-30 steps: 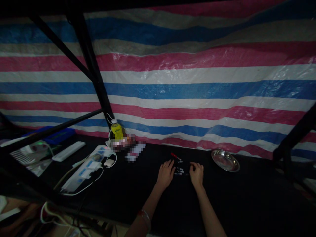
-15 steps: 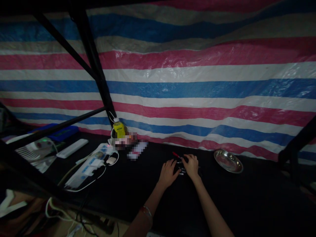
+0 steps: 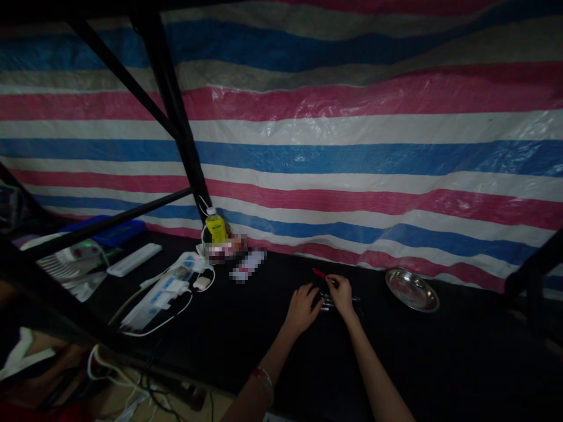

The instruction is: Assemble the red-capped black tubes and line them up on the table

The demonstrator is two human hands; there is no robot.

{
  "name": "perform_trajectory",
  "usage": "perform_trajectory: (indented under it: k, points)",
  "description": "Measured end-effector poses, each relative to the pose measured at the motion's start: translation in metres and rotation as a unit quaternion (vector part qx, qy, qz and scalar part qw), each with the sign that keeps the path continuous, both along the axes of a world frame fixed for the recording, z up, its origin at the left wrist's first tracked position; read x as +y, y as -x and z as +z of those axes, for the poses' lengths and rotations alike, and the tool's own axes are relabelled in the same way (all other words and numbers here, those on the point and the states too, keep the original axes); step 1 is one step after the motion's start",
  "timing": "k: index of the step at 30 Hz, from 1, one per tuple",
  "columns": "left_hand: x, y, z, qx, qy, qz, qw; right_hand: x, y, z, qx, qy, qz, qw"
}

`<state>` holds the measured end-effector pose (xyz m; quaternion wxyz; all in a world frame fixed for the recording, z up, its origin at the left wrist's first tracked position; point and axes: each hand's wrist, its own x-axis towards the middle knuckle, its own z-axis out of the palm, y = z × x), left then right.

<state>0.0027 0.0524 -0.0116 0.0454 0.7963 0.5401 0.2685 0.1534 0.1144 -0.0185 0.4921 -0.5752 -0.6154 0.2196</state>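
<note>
My left hand (image 3: 302, 309) lies on the black tabletop (image 3: 246, 328) with its fingers apart. Its thumb and fingertips are beside several dark, slim pieces with silvery parts (image 3: 326, 303), too dim to name. Just to the right, the bent fingers of my right hand (image 3: 341, 294) pinch the near end of a small, slim red object (image 3: 319, 273). Its red end points away to the left; its exact kind does not show. My right palm hides part of the silvery pieces. A shiny round metal dish (image 3: 412, 291) sits further right, apart from both hands.
Left on the table lie a white power strip (image 3: 149, 305) with plugs and cables, a white bar (image 3: 134, 259) and a blue tray (image 3: 103, 230). A yellow bottle (image 3: 216, 228) stands by the black frame post (image 3: 187, 146). A striped plastic sheet (image 3: 352, 158) hangs behind.
The fingers of my right hand have drawn together at the red object, which has shifted slightly. My left hand stays beside the silvery pieces. The whole view has moved a little.
</note>
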Motion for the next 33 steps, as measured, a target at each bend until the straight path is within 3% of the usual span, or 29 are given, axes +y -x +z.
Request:
perform_trajectory:
  k: [2,3,7,10,13,18,24,33]
  points:
    - [-0.001,0.000,0.002,-0.013,-0.011,0.002,1.000,-0.004,-0.002,-0.003,0.179,0.007,0.016,0.984]
    - [-0.002,0.000,0.002,-0.018,-0.017,0.002,1.000,-0.006,-0.003,-0.004,0.269,0.029,0.022,0.963]
    - [-0.002,0.001,0.003,-0.032,-0.042,0.007,0.999,-0.015,-0.009,-0.001,0.542,0.133,0.083,0.826]
    - [-0.002,0.002,0.003,-0.041,-0.058,0.015,0.997,-0.020,-0.014,0.004,0.621,0.163,0.173,0.747]
    - [-0.002,0.003,0.003,-0.052,-0.076,0.016,0.996,-0.023,-0.015,0.008,0.638,0.173,0.237,0.712]
    - [-0.003,0.004,0.001,-0.065,-0.109,0.031,0.991,-0.029,-0.011,0.013,0.617,0.222,0.251,0.712]
    - [-0.005,0.004,-0.001,-0.062,-0.176,0.048,0.981,-0.039,-0.004,0.020,0.501,0.268,0.245,0.786]
    - [0.001,0.005,-0.004,-0.042,-0.141,0.034,0.989,-0.037,-0.006,0.019,0.474,0.263,0.241,0.805]
